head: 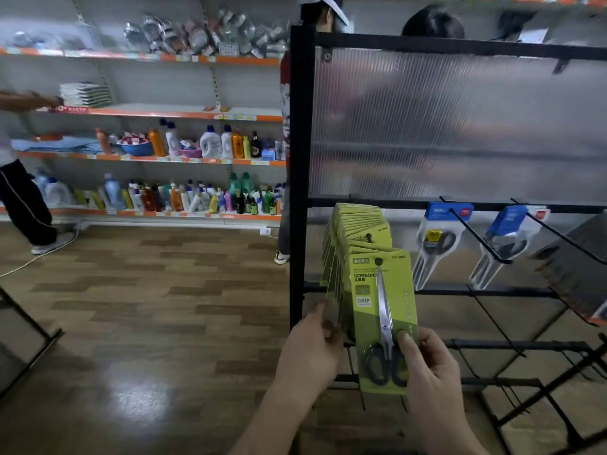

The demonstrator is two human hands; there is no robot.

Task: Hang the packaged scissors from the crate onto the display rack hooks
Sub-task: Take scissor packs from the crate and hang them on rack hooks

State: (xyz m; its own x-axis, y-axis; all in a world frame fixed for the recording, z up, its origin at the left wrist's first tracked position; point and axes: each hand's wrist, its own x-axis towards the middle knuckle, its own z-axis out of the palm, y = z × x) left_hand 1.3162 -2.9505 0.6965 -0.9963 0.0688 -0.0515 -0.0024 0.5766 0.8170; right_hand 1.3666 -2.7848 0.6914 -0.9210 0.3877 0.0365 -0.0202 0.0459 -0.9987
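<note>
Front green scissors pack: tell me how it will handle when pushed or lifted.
Probably fairly stiff: the front green pack looks flat though the right hand pinches only its lower part. Likely bottom-heavy, handles sitting low, so it may swing when hung.
</note>
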